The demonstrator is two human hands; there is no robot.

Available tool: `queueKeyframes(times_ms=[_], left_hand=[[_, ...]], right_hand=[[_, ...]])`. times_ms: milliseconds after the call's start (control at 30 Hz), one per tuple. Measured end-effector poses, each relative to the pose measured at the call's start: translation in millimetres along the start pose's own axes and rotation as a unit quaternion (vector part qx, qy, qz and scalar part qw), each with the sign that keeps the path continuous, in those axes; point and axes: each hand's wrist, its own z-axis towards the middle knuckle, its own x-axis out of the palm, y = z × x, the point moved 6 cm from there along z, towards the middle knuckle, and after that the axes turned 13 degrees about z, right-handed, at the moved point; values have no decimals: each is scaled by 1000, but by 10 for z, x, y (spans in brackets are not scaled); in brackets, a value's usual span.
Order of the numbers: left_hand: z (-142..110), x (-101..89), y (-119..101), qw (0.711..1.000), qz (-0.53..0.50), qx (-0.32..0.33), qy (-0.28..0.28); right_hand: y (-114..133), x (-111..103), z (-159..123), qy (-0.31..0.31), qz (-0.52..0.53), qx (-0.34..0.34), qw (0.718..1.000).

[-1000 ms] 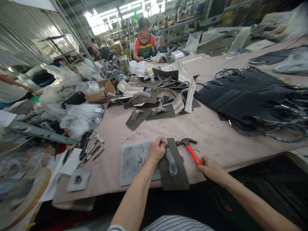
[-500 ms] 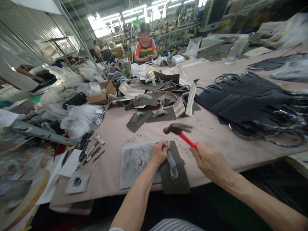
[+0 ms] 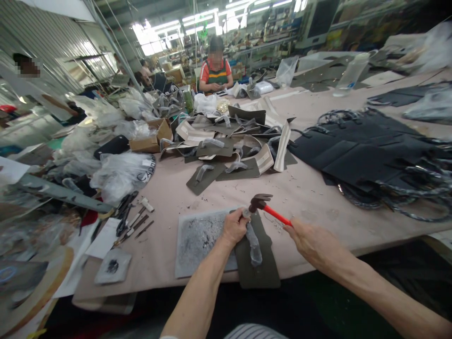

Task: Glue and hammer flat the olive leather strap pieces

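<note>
My right hand (image 3: 305,238) grips the red handle of a claw hammer (image 3: 278,215), its dark head beside the top of a metal punch (image 3: 246,213). The punch is upright in my left hand (image 3: 235,227), fingers closed around it; its lower end is hidden. Beneath lies a dark olive panel (image 3: 268,270) with a plastic-wrapped handle (image 3: 253,246) running along it. The panel's left part overlaps a grey, scuffed slab (image 3: 189,245) on the table.
Similar olive panels (image 3: 215,146) are heaped ahead. Black bag pieces (image 3: 353,146) with cord handles lie right. Several thin tools (image 3: 136,226) and a small pad (image 3: 113,267) rest left, near plastic bags (image 3: 116,174). A co-worker (image 3: 216,70) sits across the table (image 3: 169,188).
The hammer has come down and left, its head now close by the punch top. My left hand stays in place on the punch. The view has shifted slightly.
</note>
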Motion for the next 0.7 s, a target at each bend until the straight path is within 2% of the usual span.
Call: queueKeyframes(times_ms=[67, 200, 267, 300, 367, 433, 467, 533, 600, 700], left_hand=[[-2, -1, -11, 1000, -1, 8, -1], [2, -7, -6, 1000, -11, 8, -9], [4, -14, 0, 1000, -16, 6, -13], [4, -17, 3, 1000, -19, 6, -15], [0, -19, 9, 1000, -25, 4, -17], [-2, -6, 21, 999, -36, -5, -21], [1, 4, 34, 999, -45, -15, -26], [18, 25, 77, 995, -80, -53, -39], [54, 8, 124, 982, -140, -107, -64], [131, -226, 92, 951, -220, -163, -144]], right_hand=[[-233, 100, 6, 38, -18, 38, 998], [-601, 280, 24, 74, 17, 94, 993], [-709, 405, 25, 63, 0, 114, 992], [-705, 444, 29, 33, -24, 101, 994], [-537, 486, 24, -54, -70, 15, 996], [-189, 556, -28, -98, -80, -136, 983], [3, 621, -66, -83, -75, -210, 971], [346, 776, -134, -7, -72, -314, 947], [586, 879, -155, 50, -88, -346, 933], [786, 812, -86, 29, -124, -308, 943]])
